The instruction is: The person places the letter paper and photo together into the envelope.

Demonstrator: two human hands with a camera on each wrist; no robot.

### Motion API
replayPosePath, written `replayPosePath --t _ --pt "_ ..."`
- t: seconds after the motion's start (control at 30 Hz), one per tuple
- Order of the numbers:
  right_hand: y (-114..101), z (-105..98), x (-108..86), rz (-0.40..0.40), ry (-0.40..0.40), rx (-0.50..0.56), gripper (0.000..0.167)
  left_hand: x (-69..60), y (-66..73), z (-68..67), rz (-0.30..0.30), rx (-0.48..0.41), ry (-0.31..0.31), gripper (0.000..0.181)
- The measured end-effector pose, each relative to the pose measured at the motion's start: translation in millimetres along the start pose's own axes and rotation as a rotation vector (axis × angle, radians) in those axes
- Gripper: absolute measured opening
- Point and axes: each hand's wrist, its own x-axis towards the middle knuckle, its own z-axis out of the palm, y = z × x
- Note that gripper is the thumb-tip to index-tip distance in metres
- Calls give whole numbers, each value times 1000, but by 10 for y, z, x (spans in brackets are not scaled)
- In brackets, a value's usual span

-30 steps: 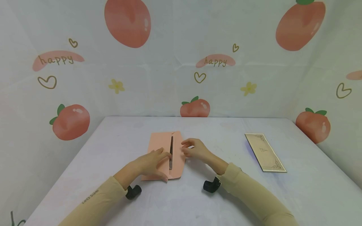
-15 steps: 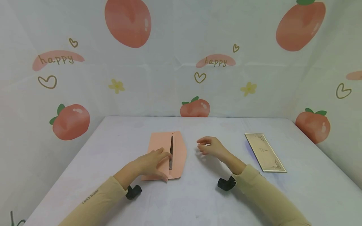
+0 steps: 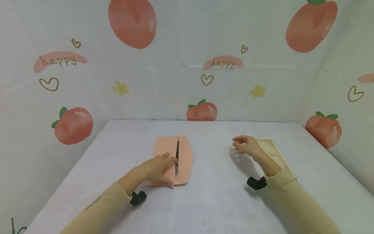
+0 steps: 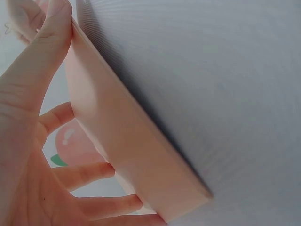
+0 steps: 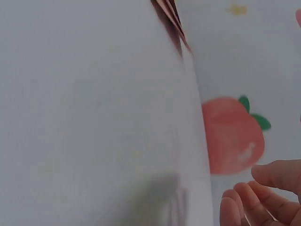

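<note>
Beige left sleeve (image 3: 96, 208): cut off below.
Left hand (image 3: 157, 167): fingers spread, resting on and partly hiding the pink envelope (image 3: 165, 144).
Envelope: on the table (image 3: 210, 201), left of its middle; the dark strip (image 3: 177, 149) in its opening is hard to make out.
Right hand (image 3: 247, 146): holding nothing, fingers loosely bent.
Cream card (image 3: 273, 152): toward the table's right edge, partly hidden by the right forearm (image 3: 267, 163).

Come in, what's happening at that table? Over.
Left hand touching pink envelope, flap open. Right hand raised, holding nothing. Right sleeve and arm partly hiding beige card.
</note>
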Motion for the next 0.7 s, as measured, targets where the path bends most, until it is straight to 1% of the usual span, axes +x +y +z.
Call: replayPosePath --t 0.13,0.37,0.53,0.7 --pt "115 -221 -37 7 21 -19 43 3 -5 6 7 6 4 72" --pt "294 -571 -116 53 59 -43 49 6 -16 13 17 5 8 72" --pt "412 -755 -181 77 100 -37 53 8 -26 21 20 4 12 71" --pt "563 -865 -223 96 160 -65 54 11 -33 29 26 10 11 71"
